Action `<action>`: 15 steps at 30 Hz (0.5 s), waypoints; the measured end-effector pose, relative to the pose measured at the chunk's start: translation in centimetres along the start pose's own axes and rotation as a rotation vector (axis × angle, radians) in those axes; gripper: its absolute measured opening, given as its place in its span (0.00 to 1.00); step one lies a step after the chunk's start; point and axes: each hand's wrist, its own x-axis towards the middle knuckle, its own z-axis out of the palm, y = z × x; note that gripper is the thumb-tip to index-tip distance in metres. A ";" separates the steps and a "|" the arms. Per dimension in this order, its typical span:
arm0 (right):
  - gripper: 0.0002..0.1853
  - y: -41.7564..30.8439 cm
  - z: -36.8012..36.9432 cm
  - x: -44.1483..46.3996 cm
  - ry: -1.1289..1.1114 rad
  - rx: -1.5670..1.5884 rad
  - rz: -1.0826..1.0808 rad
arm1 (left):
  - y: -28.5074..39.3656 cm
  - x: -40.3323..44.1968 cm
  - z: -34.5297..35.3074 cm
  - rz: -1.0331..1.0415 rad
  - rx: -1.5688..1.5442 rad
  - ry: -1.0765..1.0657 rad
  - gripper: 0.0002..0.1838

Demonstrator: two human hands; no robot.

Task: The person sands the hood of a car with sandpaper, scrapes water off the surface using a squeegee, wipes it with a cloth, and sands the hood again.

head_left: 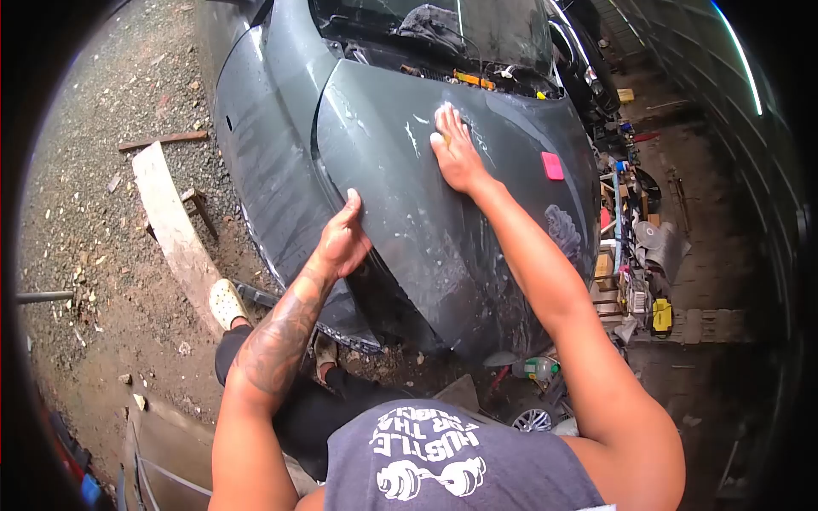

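Observation:
A dull dark-grey car hood (pixel 409 196), wet and streaked with whitish smears, lies before me. My right hand (pixel 457 155) presses on its upper part, fingers stretched forward and close together. A bit of something yellow shows between thumb and fingers; the rest is hidden under the palm. Lower down, my left hand (pixel 343 240) is at the hood's left edge, beside the dark gap. Its thumb points up along the surface, while the other fingers are hidden, seemingly around the edge. A pink rectangular block (pixel 552 166) rests on the hood, right of my right hand.
Behind the hood is the windshield (pixel 503 34), with an orange object (pixel 475 80) near its base. A curved plank (pixel 175 221) stands over gravel at left, near my shoe (pixel 227 304). At right lie a plastic bottle (pixel 537 368), a yellow item (pixel 662 314) and mixed clutter.

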 end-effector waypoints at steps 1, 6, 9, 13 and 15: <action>0.35 0.1 0.1 0.0 0.018 0.029 -0.005 | -0.1 -0.1 0.0 -0.007 -0.009 0.004 0.35; 0.34 -6.2 -2.0 -16.2 -0.121 0.347 -0.016 | 0.8 -0.8 -1.2 -0.070 0.050 -0.072 0.35; 0.33 -4.5 -1.6 -13.5 -0.126 0.265 -0.075 | 1.1 -0.9 -0.8 -0.129 0.156 -0.092 0.36; 0.32 -2.8 -0.6 -4.3 -0.077 0.156 -0.122 | 0.2 -0.2 0.4 -0.038 0.122 0.048 0.38; 0.32 -4.1 -0.7 -5.9 -0.068 0.220 -0.057 | 0.4 0.2 0.5 -0.018 0.038 0.022 0.38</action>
